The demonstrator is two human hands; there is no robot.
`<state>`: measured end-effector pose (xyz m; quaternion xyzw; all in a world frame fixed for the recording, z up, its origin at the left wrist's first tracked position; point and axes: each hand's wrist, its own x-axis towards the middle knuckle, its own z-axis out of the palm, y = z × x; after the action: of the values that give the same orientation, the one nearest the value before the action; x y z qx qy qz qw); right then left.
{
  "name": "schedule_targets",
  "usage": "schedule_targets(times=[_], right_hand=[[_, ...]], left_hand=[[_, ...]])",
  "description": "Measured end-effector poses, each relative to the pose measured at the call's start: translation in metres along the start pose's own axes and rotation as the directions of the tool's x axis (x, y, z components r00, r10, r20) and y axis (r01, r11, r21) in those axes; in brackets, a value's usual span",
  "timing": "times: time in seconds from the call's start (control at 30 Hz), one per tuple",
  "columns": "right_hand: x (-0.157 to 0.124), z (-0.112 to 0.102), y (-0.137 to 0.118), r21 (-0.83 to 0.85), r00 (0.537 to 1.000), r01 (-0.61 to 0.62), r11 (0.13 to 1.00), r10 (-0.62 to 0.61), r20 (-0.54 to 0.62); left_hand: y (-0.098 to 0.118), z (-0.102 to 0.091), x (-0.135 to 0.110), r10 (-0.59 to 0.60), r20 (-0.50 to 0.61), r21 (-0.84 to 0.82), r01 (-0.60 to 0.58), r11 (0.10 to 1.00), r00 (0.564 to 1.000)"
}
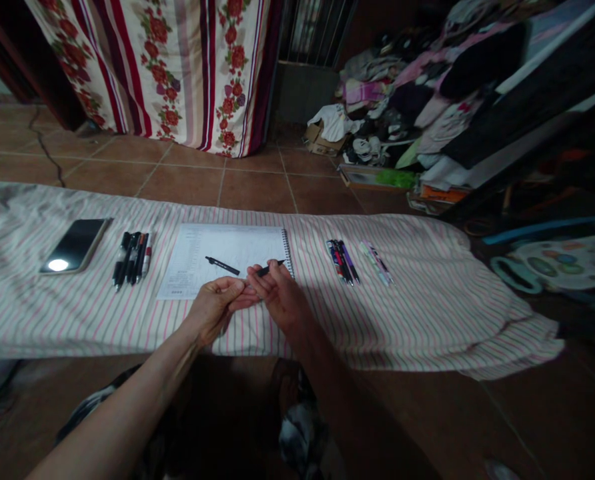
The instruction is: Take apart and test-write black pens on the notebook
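Above the notebook's near right part: a dark pen part sat in the right hand's fingers, slanting up toward the spiral side.
Right hand: held the dark pen part in a narrow grip between thumb and fingers.
Left hand: drew thumb and fingers close together, right beside the right hand's fingertips; whether they gripped something small could not be told.
Black pen piece: lay slanted on the page, left of the right hand and apart from it.
Notebook: rested flat, its spiral binding on the right, print along its left side.
Left pen group: lay side by side just left of the notebook, mostly black.
Phone: lay farther left, screen up, with a bright reflection on it.
Right pen group: lay to the notebook's right, darker than the pale pens beside it.
Striped cloth: spread beneath all these.
Tiled floor: ran beyond, toward a floral curtain and a clothes heap.
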<state>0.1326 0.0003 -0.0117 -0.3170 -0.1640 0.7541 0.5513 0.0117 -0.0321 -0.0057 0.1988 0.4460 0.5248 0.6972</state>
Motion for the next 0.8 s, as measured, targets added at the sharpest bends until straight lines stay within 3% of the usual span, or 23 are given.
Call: schedule_targets(times=[0.4, 0.47, 0.5, 0.57, 0.6, 0.67, 0.73, 0.8], right_hand=[[0.007, -0.006, -0.005, -0.013, 0.99, 0.115, 0.993, -0.115, -0.085], [0.01, -0.007, -0.009, -0.015, 0.982, 0.147, 0.989, -0.148, -0.117], [0.011, -0.008, -0.011, -0.011, 0.978, 0.167, 0.986, -0.167, -0.128], [0.012, -0.01, -0.011, -0.002, 0.971, 0.198, 0.98, -0.196, -0.133], [0.013, -0.011, -0.011, 0.0, 0.97, 0.208, 0.978, -0.207, -0.131], [0.014, -0.013, -0.007, -0.002, 0.967, 0.223, 0.975, -0.221, -0.127], [0.016, -0.014, -0.002, -0.009, 0.967, 0.227, 0.974, -0.226, -0.12], [0.018, -0.014, 0.001, -0.022, 0.967, 0.222, 0.975, -0.223, -0.123]], left_hand=[[0.0, 0.003, 0.006, -0.039, 0.07, 0.026, 0.037, 0.999, 0.997], [0.002, -0.002, 0.007, 0.028, 0.039, 0.13, -0.033, 0.991, 0.999], [0.003, -0.005, 0.009, 0.115, -0.006, 0.215, -0.112, 0.97, 0.993], [0.008, -0.014, 0.013, 0.366, -0.056, 0.49, -0.294, 0.821, 0.929], [0.011, -0.02, 0.015, 0.512, -0.043, 0.638, -0.371, 0.675, 0.858], [0.017, -0.03, 0.021, 0.673, 0.137, 0.854, -0.43, 0.292, 0.727], [0.02, -0.039, 0.028, 0.651, 0.34, 0.905, -0.425, -0.031, 0.679], [0.02, -0.046, 0.034, 0.576, 0.48, 0.867, -0.458, -0.195, 0.662]])
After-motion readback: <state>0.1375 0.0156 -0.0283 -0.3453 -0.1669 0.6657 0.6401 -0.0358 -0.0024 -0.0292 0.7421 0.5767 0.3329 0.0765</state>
